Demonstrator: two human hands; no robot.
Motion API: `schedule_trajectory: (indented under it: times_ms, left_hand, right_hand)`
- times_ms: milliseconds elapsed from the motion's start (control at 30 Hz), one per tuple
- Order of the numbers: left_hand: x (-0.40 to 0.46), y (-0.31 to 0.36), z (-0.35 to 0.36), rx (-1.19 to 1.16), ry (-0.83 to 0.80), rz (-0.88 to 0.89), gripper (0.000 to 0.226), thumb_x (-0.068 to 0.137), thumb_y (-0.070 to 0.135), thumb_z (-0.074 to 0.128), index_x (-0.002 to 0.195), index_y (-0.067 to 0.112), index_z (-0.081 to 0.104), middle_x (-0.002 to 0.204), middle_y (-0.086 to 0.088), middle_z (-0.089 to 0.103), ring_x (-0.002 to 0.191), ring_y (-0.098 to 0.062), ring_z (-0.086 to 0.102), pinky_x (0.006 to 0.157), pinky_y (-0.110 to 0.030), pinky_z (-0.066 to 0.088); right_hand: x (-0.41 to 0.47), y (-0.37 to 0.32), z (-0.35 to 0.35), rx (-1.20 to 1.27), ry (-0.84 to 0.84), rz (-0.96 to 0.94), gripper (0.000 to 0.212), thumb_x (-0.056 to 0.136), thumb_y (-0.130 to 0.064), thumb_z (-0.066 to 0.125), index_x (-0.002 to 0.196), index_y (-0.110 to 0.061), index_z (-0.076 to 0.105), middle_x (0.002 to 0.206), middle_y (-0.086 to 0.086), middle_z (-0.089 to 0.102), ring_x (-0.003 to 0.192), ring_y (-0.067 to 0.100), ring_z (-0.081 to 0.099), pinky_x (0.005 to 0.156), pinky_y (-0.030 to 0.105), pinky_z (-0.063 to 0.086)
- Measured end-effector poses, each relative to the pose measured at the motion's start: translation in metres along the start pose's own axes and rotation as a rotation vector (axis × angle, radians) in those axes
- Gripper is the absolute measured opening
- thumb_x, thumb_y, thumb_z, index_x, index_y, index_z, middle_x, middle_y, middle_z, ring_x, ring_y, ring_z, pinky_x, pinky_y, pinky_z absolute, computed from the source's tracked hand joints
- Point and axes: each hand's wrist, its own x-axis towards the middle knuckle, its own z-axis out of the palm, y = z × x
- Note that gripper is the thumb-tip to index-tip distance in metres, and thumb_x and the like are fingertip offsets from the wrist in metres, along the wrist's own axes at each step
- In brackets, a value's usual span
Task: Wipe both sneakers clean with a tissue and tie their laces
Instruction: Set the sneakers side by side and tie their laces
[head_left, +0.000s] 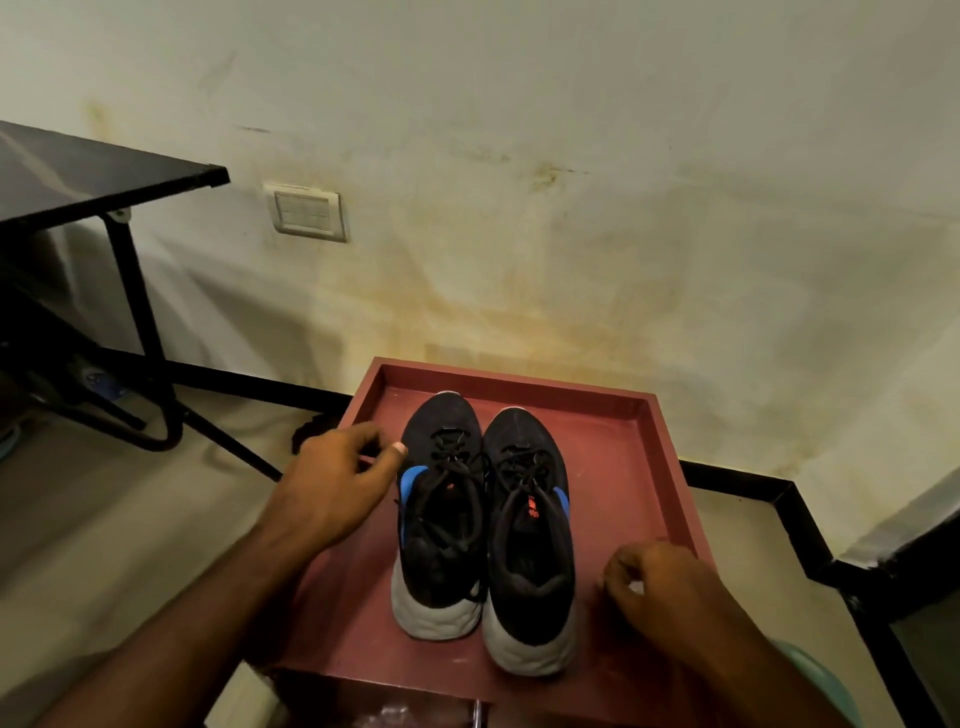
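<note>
Two black sneakers, the left sneaker (441, 514) and the right sneaker (530, 540), stand side by side, touching, in a red tray (639, 467), toes toward the wall (519, 208), heels toward the person. The left hand (337, 488) hovers loosely spread beside the left sneaker. The right hand (660, 582) is curled, perhaps pinching something pale, near the right heel.

Stained cream wall (571, 156) (switch plate (306, 213)), black table (78, 176)

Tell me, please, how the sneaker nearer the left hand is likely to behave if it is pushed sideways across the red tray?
The left sneaker would probably slide rather than tip, since its grey sole sits flat and wide. It stands tight against the right sneaker, so a push from the left hand likely shifts both. Its laces look floppy.
</note>
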Motion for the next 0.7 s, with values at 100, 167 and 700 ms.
schedule_trajectory:
  times_ms: [100, 167, 700]
  left_hand:
    - [-0.003, 0.003, 0.019, -0.034, -0.176, 0.009, 0.038, 0.084, 0.06, 0.071, 0.112, 0.035, 0.067, 0.108, 0.021, 0.071, 0.094, 0.003, 0.068, 0.081, -0.025, 0.056]
    - [-0.001, 0.005, 0.031, 0.015, -0.247, 0.025, 0.063, 0.079, 0.054, 0.079, 0.134, 0.03, 0.059, 0.126, 0.014, 0.066, 0.11, -0.008, 0.066, 0.093, -0.028, 0.055]
    - [-0.017, 0.02, 0.031, 0.262, -0.144, 0.32, 0.044, 0.094, 0.041, 0.067, 0.136, 0.037, 0.057, 0.129, 0.013, 0.066, 0.116, -0.008, 0.063, 0.091, -0.02, 0.048]
  right_hand:
    - [-0.001, -0.001, -0.002, -0.02, 0.007, 0.012, 0.017, 0.089, -0.028, 0.06, 0.074, -0.027, 0.068, 0.072, -0.009, 0.071, 0.063, 0.002, 0.066, 0.059, 0.016, 0.05]
    - [-0.002, -0.002, -0.001, -0.031, 0.045, -0.007, 0.017, 0.086, -0.032, 0.062, 0.07, -0.028, 0.066, 0.066, -0.014, 0.07, 0.058, 0.0, 0.065, 0.064, 0.021, 0.055]
    - [-0.029, -0.091, -0.021, 0.231, 0.463, -0.507, 0.014, 0.095, -0.034, 0.067, 0.109, -0.036, 0.069, 0.111, -0.025, 0.063, 0.109, -0.001, 0.062, 0.091, 0.028, 0.052]
